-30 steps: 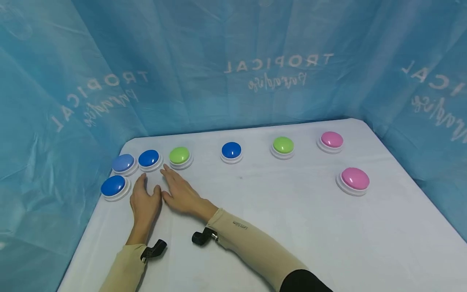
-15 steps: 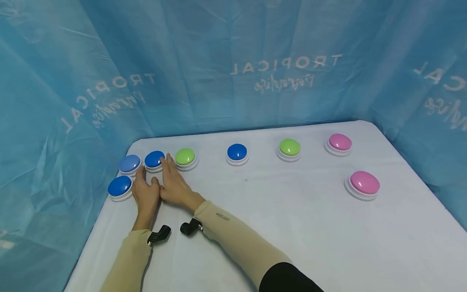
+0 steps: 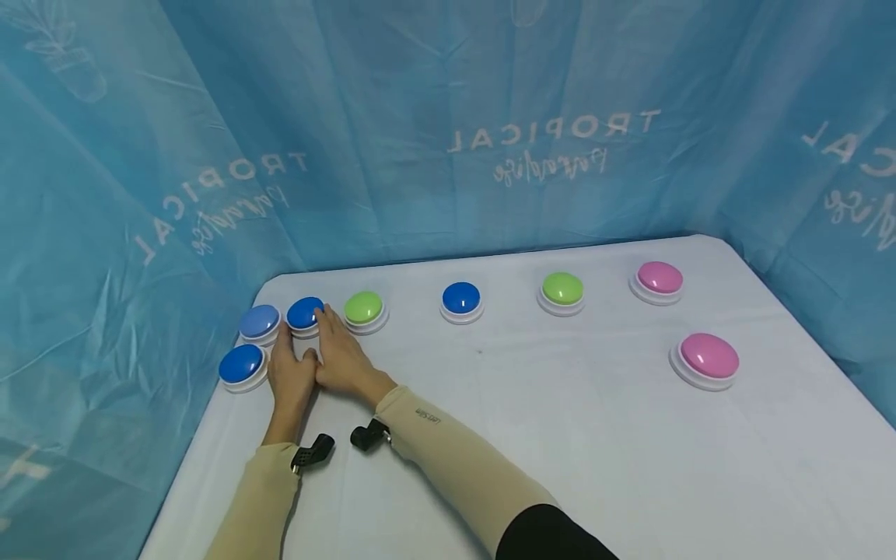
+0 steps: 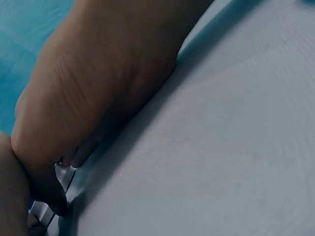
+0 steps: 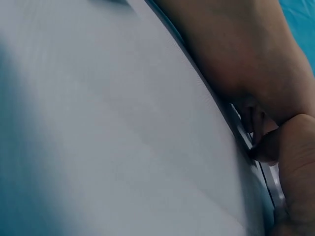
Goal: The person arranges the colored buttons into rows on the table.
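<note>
— Saw what right at the fingers?
— Saw a dark blue button (image 3: 302,313) between the left hand (image 3: 290,377) and the right hand (image 3: 344,365), with a right fingertip over the dome's edge.
— Clenched, or released?
— Couldn't tell for either hand; saw index fingers reaching forward and thumbs together on the near side, with much of the base hidden.
— Noticed what just beyond?
— Noticed a light blue button (image 3: 259,321) and a nearer blue button (image 3: 241,363) left of the left fingers, and a green button (image 3: 363,307) right of the right ones.
— And further out?
— Spotted, rightward from the fingers, a lone blue button (image 3: 461,297), a second green button (image 3: 563,288), a far pink button (image 3: 660,277) and a near pink button (image 3: 710,355), all on a white tabletop (image 3: 595,435).
</note>
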The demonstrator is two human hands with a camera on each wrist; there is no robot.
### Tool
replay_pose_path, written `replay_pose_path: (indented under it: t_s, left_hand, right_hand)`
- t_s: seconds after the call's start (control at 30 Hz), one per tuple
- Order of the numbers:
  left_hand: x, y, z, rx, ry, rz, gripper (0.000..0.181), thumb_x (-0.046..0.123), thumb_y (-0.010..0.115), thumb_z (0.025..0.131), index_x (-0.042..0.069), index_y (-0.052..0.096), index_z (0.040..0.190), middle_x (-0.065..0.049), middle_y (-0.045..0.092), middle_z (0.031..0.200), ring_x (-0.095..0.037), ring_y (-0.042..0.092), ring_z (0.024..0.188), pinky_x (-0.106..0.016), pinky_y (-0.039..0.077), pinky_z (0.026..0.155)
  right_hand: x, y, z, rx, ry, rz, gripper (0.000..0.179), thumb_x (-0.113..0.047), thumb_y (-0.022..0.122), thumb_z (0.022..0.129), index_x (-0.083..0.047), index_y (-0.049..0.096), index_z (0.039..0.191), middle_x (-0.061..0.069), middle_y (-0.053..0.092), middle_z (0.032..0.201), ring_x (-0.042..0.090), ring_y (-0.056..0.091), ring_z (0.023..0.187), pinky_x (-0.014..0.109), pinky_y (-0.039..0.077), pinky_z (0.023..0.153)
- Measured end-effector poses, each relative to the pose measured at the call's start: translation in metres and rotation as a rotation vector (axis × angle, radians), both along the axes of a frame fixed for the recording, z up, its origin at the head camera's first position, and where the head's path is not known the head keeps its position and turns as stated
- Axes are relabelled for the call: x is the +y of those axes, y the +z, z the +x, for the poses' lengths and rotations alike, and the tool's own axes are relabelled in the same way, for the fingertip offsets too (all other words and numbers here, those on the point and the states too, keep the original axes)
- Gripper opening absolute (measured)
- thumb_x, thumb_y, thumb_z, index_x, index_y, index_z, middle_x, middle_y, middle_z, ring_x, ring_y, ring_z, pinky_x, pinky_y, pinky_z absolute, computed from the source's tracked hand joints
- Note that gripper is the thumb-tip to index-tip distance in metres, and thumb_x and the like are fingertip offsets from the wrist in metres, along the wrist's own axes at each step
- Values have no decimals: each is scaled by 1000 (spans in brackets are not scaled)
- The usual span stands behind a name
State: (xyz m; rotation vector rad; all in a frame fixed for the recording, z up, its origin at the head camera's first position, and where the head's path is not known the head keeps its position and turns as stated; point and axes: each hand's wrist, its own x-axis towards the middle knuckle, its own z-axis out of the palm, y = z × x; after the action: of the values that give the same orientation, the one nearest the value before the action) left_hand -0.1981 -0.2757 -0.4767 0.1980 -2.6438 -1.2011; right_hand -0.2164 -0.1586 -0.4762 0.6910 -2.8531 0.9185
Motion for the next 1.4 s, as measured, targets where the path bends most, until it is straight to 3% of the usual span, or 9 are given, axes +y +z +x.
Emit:
replay_pose_path:
  t_s: [0.13, 0.23, 0.43, 0.53, 0.8, 1.03, 1.2, 1.4]
  left_hand:
    - [1, 0, -2, -5, -2, -4, 79, 8, 54, 96, -3, 20, 166, -23, 24, 172, -42, 21, 161, -57, 17, 131]
    - [2, 1, -3, -16, -11, 11, 79, 10, 53, 96, -3, 19, 166, -24, 23, 173, -41, 19, 162, -57, 15, 132]
    - [-5, 6, -2, -56, 35, 10, 78, 12, 51, 99, -2, 14, 167, -23, 22, 173, -42, 14, 162, -59, 9, 132]
    - [-6, 7, -5, -64, 29, 3, 79, 13, 51, 100, -1, 13, 167, -23, 20, 174, -41, 12, 163, -60, 8, 132]
    - [-4, 8, -6, -31, 22, -7, 81, 13, 55, 96, -2, 18, 166, -24, 23, 173, -42, 17, 161, -59, 11, 131]
    - [-3, 5, 8, -1, 46, -12, 77, 13, 56, 97, -4, 24, 165, -26, 29, 170, -45, 24, 158, -62, 16, 130]
    - [-1, 5, 25, 51, 62, 1, 70, 10, 56, 97, -5, 33, 161, -27, 38, 165, -47, 32, 154, -65, 18, 128]
    - [4, 5, 49, 84, 97, 25, 59, 8, 56, 98, -4, 46, 155, -28, 50, 157, -47, 38, 150, -66, 22, 124]
  right_hand:
    - [2, 0, -3, -8, 10, -29, 90, -13, 63, 94, 0, 12, 167, 22, 16, 175, 27, 18, 164, 29, 20, 131]
    - [0, -1, -5, 0, -29, -24, 90, -14, 62, 94, -1, 12, 168, 21, 16, 176, 26, 17, 164, 29, 19, 131]
    - [-13, -2, -8, 13, -50, -37, 87, -24, 60, 100, -3, 11, 168, 22, 13, 176, 27, 15, 164, 28, 20, 130]
    - [-15, 0, -9, 18, -47, -21, 85, -23, 59, 101, -2, 10, 168, 22, 13, 176, 27, 15, 164, 28, 20, 130]
    - [-10, 1, -7, 44, -23, 6, 87, -23, 62, 98, 0, 15, 167, 24, 17, 174, 30, 19, 164, 30, 22, 130]
    - [-3, -3, 3, 62, 29, -26, 92, -19, 68, 91, 1, 18, 166, 26, 21, 173, 31, 23, 162, 32, 26, 130]
    - [6, -4, 20, 29, 47, -83, 102, -22, 74, 85, -3, 16, 167, 24, 19, 174, 29, 22, 163, 33, 27, 129]
    - [18, -2, 43, 46, 80, -57, 104, -29, 78, 87, -4, 16, 167, 25, 20, 173, 30, 23, 162, 33, 28, 129]
